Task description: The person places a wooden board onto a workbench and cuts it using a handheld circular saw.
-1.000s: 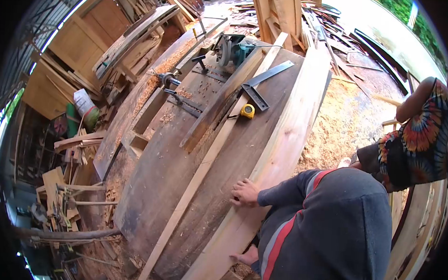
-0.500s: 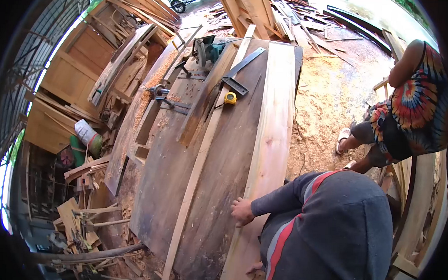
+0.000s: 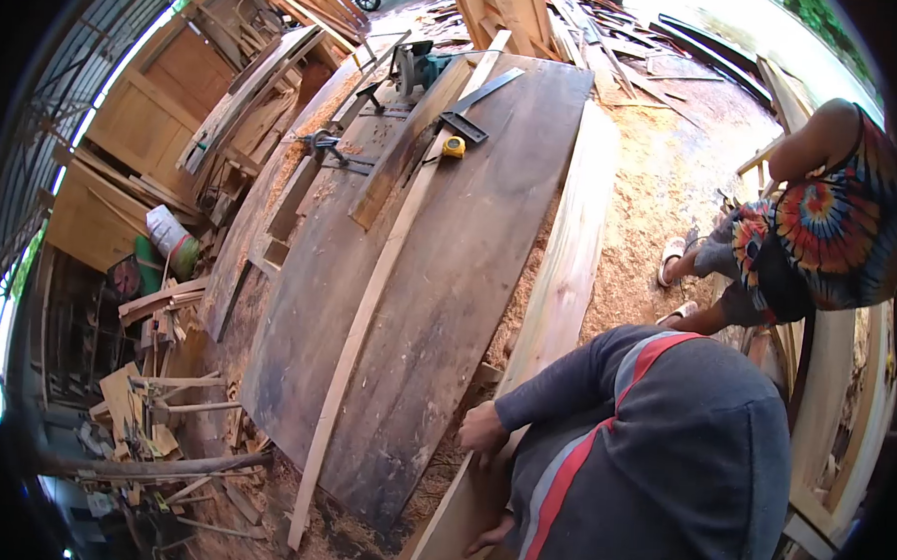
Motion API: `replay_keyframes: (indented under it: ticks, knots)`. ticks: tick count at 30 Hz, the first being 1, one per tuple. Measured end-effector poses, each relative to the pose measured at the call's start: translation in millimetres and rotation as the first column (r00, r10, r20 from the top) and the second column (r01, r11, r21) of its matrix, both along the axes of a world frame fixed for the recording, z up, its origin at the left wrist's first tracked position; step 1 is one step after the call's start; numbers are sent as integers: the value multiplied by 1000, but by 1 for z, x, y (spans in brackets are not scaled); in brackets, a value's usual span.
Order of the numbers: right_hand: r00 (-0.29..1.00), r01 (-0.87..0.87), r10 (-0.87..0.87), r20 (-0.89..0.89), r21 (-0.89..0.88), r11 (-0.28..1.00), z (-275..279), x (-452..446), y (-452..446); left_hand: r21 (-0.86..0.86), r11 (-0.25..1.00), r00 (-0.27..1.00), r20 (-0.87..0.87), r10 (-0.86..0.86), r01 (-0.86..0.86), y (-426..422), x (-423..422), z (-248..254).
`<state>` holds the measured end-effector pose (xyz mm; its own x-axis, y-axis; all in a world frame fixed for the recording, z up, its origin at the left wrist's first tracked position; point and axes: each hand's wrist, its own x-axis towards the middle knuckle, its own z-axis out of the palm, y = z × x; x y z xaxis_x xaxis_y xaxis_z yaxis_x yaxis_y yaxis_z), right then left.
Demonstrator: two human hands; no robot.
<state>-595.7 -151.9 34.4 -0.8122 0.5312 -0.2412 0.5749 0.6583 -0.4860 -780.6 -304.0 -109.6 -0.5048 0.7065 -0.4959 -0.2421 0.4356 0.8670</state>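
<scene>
At lower centre, the right hand grips the plank; whether the left hand grips, I cannot tell. Uneven support could twist it against the table.

Pale plank, yellow tape measure

From my end, the long plank looks like smooth, bare wood, while the desk shows matt, scuffed wood. I make out smooth metal on the try square, a plastic-looking tape measure, matt cloth on the sweater, and rough, loose wood shavings.
</scene>
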Motion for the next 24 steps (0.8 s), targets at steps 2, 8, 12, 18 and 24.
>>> replay_keyframes:
  ticks: [2,8,12,18,24]
  knots:
    - [990,-47,50,-130,29,998,-10,1,-7,10,1000,1000,-1,-23,23,0,-7,1]
    - [937,103,-73,-343,70,992,29,10,-29,16,996,996,-25,-82,83,2,-18,7]
    - [833,237,-163,-529,74,969,104,19,-37,49,991,990,-64,-124,127,13,-19,15]
    - [469,437,-268,-842,-42,898,160,46,-25,115,977,974,-157,-162,181,38,-11,47]
    - [12,386,-509,-861,-466,796,238,95,-29,230,923,916,-335,-222,308,76,13,111]
